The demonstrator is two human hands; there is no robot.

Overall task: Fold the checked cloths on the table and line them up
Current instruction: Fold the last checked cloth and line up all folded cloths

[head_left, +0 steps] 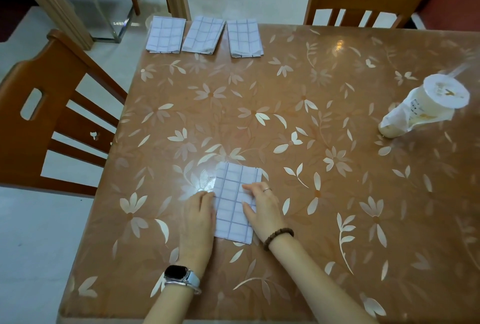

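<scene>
Table [298, 121] is showing a glossy, smooth brown cover with a pale flower print, throwing glare spots. Near cloth [235, 201] is looking like thin matt woven fabric, white with blue checks, lying smooth. Three folded cloths [205, 35] at the far edge are reading the same: matt, soft, layered edges showing. Chairs [44, 121] are looking like varnished wood, semi-gloss. Drink cup [426, 105] is looking like translucent plastic under a thin crinkled plastic bag. Watch [179, 275] is showing a glossy dark face; bead bracelet [278, 238] is looking matt brown.
</scene>
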